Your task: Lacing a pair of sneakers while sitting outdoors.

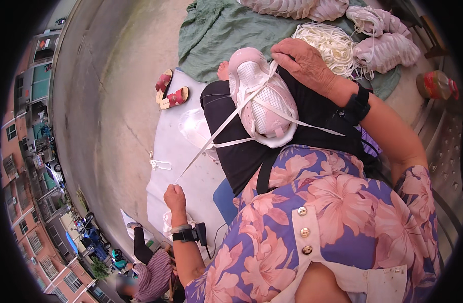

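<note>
A pink and white mesh sneaker (273, 108) lies on my lap, across the black trousers. White shoelaces (251, 94) cross over it, and loose ends trail to both sides. Out to the left, my left hand (176, 197) is closed in a pinch on one lace, which runs taut and slanting from the shoe down to the fingers. My right hand (305, 63) is at the shoe's far right, its fingers closed on a lace near the toe-side lacing. Its palm is turned away, so the exact grip is partly hidden.
A heap of white laces (330, 48) and several pink sneakers (388, 53) lie on a green cloth (211, 30). Red slippers (175, 97) rest beside a pale sheet (166, 136). A bottle (436, 85) stands at right. Another person (155, 272) sits at lower left.
</note>
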Motion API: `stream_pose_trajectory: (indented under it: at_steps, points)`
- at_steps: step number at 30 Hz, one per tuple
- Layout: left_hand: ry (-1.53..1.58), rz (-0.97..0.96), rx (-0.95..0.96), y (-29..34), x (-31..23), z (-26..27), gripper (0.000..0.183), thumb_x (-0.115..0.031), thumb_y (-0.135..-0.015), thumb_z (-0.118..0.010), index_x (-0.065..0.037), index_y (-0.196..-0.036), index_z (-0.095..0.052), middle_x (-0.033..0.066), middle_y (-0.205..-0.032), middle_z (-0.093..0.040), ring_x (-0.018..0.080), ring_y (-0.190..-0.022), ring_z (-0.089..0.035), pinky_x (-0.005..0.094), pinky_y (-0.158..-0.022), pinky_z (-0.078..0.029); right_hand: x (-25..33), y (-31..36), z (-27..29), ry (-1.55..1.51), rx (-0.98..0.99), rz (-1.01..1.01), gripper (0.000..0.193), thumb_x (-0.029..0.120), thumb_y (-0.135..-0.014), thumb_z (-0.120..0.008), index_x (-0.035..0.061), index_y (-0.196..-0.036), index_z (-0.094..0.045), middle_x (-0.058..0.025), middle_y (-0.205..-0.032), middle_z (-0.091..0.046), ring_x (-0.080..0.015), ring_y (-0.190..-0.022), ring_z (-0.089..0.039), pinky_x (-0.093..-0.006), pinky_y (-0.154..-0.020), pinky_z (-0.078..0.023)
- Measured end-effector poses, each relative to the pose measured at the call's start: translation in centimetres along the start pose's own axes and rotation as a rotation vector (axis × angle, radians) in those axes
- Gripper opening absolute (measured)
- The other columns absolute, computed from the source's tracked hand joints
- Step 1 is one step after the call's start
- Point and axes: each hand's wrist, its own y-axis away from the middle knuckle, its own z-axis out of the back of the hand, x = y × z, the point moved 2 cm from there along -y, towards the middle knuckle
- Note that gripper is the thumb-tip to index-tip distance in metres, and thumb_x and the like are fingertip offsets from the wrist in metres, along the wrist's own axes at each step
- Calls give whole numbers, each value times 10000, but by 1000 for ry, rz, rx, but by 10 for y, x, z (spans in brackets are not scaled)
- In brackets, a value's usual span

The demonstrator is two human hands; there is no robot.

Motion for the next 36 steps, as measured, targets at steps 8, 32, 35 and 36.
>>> stream_pose_trajectory:
  at_steps: [8,32,35,36]
  points:
    - [1585,180,-241,-45,-111,95,181,-172,-859,-542,-13,-772,-535,157,-1027,-593,208,-815,-610,290,-703,-478,-22,-23,-23,14,510,-288,273,262,-753,-555,34,-893,-610,-137,-792,-607,-295,-775,-577,-372,-677,-444]
    - [2092,-786,-10,-11,-181,238,225,-106,-831,-577,-99,-657,-433,47,-765,-503,204,-745,-486,499,-905,-345,-1,-21,-5,-1046,758,-657,286,303,-870,-560,57,-968,-668,3,-894,-620,-78,-783,-524,-227,-727,-415]
    - [1965,-675,-142,4,-168,237,257,-110,-846,-554,-90,-651,-388,68,-722,-464,189,-654,-460,395,-678,-392,-1,-24,-5,-993,756,-614,330,362,-887,-546,70,-973,-672,6,-937,-611,-81,-825,-519,-236,-767,-413]
    - [1900,-601,-84,8,-158,235,243,-116,-853,-542,-78,-663,-395,83,-722,-461,189,-627,-453,388,-653,-403,-2,-23,-6,-1000,754,-611,330,362,-887,-546,70,-973,-672,6,-937,-611,-81,-825,-519,-236,-767,-413]
